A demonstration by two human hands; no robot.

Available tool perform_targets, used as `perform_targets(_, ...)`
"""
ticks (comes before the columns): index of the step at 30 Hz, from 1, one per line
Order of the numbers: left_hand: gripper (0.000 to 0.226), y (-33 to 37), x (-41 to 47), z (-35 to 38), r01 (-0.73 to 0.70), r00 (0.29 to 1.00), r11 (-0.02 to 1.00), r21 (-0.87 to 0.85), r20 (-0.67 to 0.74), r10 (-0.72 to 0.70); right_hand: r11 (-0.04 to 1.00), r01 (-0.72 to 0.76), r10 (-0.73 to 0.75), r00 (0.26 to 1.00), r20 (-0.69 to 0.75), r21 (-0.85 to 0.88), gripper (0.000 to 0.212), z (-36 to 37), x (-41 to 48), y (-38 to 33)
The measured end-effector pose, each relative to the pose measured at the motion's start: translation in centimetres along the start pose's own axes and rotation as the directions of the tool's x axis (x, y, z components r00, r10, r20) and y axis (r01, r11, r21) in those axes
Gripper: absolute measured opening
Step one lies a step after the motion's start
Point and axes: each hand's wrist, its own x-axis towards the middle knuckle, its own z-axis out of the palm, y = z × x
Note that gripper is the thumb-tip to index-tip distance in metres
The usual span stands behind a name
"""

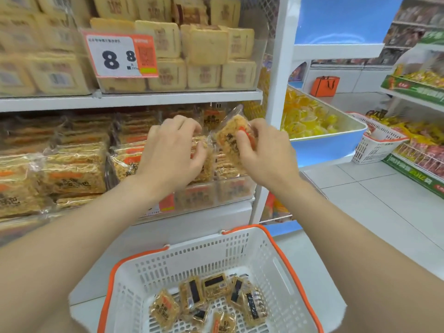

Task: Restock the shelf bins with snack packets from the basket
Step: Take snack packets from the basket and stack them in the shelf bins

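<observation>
A person's right hand (262, 152) pinches 1 snack packet (230, 140) between thumb and curled fingers. The packet is tilted, its clear wrapper corner pointing up, just in front of the lower shelf. Just left of it, the left hand (173, 145) reaches with bent fingers into the packets standing in the clear shelf bin (216, 193). Its fingertips touch them, but whether it grips one cannot be told. The 2 hands are close together and do not touch.

Below both hands and nearer the person sits the white basket (262, 248) with its orange rim. Several loose packets (211, 299) lie scattered on its floor.

Above the left hand, a price tag (120, 56) showing a large 8 and a smaller 8 hangs on the upper shelf's bin of pale square packs (206, 46). To the right of the right hand, past a white upright, a blue tray (324, 145) holds yellow sweets. Further right are a second basket (377, 145) and, beyond it, an orange bag (324, 86) on the floor.
</observation>
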Motion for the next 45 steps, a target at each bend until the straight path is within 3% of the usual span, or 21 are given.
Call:
perform_targets(4,0.069,-1.5,0.0,1.5,0.048,0.978,0.979,0.198,0.189,-0.087,0.963,0.151,-0.186,0.972,-0.144,-0.222,0.025,3.1,2.1,0.6)
perform_targets(7,0.068,-2.0,0.2,1.9,0.017,0.969,0.963,0.27,0.232,-0.082,0.926,0.228,-0.266,0.96,-0.091,-0.302,0.025,5.7,3.9,1.4)
perform_targets(12,0.065,-2.8,0.9,1.8,-0.057,0.978,0.938,0.343,0.209,-0.017,0.752,0.26,-0.28,0.958,0.064,-0.605,0.024,8.8,6.9,1.8)
perform_targets(18,0.062,-3.4,0.7,1.8,-0.075,0.974,0.945,0.32,0.225,0.001,0.679,0.271,-0.216,0.962,0.168,-0.682,0.038,11.1,10.4,1.2)
perform_targets(25,0.057,-4.2,0.7,2.1,-0.104,0.98,0.951,0.29,0.195,0.048,0.647,0.279,-0.071,0.949,0.308,-0.71,0.046,13.5,14.0,-0.5)
perform_targets(28,0.06,-4.2,0.7,2.2,-0.095,0.978,0.95,0.297,0.206,0.033,0.716,0.281,-0.009,0.919,0.394,-0.639,0.051,14.7,14.8,-0.1)
perform_targets(31,0.065,-4.1,0.7,2.2,-0.089,0.975,0.948,0.307,0.222,0.02,0.818,0.175,0.013,0.947,0.322,-0.549,0.065,15.2,14.6,0.4)
perform_targets(34,0.065,-4.2,0.7,2.1,-0.085,0.973,0.951,0.298,0.232,0.014,0.822,0.206,-0.061,0.959,0.277,-0.531,0.076,15.2,14.0,0.9)
perform_targets(37,0.065,-4.3,0.6,2.2,-0.09,0.971,0.953,0.288,0.239,0.02,0.846,0.23,-0.026,0.919,0.393,-0.481,0.087,14.4,13.6,1.3)
perform_targets(41,0.067,-4.3,0.6,2.2,-0.093,0.969,0.957,0.276,0.245,0.024,0.804,0.345,-0.073,0.866,0.495,-0.485,0.077,12.8,11.8,1.3)
perform_targets(45,0.076,-4.3,0.5,1.8,-0.116,0.97,0.953,0.281,0.237,0.049,0.761,0.442,-0.002,0.734,0.679,-0.475,0.042,10.8,10.1,1.2)
